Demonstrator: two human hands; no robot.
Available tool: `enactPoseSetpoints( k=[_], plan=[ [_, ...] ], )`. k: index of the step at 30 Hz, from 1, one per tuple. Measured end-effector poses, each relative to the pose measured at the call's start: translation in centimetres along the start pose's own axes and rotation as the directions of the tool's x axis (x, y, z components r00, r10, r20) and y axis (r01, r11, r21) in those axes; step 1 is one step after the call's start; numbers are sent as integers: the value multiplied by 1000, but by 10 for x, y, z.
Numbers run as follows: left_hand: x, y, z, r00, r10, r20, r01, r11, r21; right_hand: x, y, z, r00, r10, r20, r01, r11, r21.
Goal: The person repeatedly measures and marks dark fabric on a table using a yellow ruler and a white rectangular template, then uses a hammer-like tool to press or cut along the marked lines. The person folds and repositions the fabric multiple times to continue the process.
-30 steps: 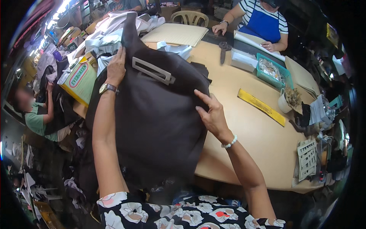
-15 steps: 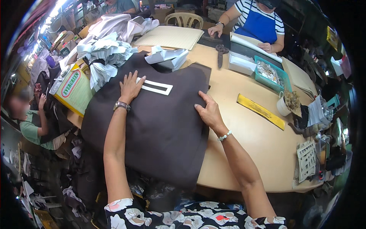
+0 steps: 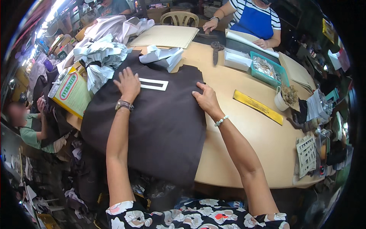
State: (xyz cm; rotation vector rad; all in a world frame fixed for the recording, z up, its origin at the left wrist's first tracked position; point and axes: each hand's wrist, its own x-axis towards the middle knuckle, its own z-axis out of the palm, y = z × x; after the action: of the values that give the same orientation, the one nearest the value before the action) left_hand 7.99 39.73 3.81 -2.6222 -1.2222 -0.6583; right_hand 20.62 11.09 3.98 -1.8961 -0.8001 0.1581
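Lays left hand (image 3: pixel 128 84), fingers spread, over one dark sheet (image 3: pixel 162 128) on the counter (image 3: pixel 230 152) and the left end of one white frame (image 3: pixel 165 85). Has right hand (image 3: pixel 207 98) at the sheet's right edge; cannot tell whether pinching it. Counts one yellow bar (image 3: pixel 258 107), one teal basket (image 3: pixel 263 78). Shows the sheet's near edge overhanging the counter; leaves room between right hand and bar.

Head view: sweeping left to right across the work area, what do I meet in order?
Green-and-yellow tin → left hand → white rectangular frame → right hand → yellow strip → pale slotted sheet.
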Motion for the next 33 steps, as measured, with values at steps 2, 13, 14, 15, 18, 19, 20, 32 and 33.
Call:
enactPoseSetpoints(
  k=[2,13,14,15,18,19,20,32,33],
  plan=[
    [-12,38,-12,976,202,-75,-212,964,-162,3,4,-3,1000,-5,1,5,1000,-27],
    [-44,91,4,951,302,68,-273,922,-273,-7,5,-5,912,320,258,-407,622,669],
    [-42,95,4,952,299,65,-270,922,-276,-5,18,1,931,274,243,-365,734,572],
    [-42,99,5,954,295,62,-267,923,-277,-3,30,4,946,225,235,-312,830,462],
    [-45,93,10,957,290,13,-276,922,-271,4,16,20,999,39,35,-36,996,-81],
    [-46,94,10,956,294,-17,-287,917,-276,9,13,23,999,-46,10,47,953,-300],
    [-46,93,11,953,300,-40,-300,916,-268,15,8,28,999,28,36,-15,946,-322],
    [-47,97,6,821,525,-224,-569,720,-398,64,43,1,990,136,24,-103,847,-522],
    [-49,96,7,824,526,-212,-564,722,-400,62,54,-8,987,159,19,-132,875,-466]
  ],
)
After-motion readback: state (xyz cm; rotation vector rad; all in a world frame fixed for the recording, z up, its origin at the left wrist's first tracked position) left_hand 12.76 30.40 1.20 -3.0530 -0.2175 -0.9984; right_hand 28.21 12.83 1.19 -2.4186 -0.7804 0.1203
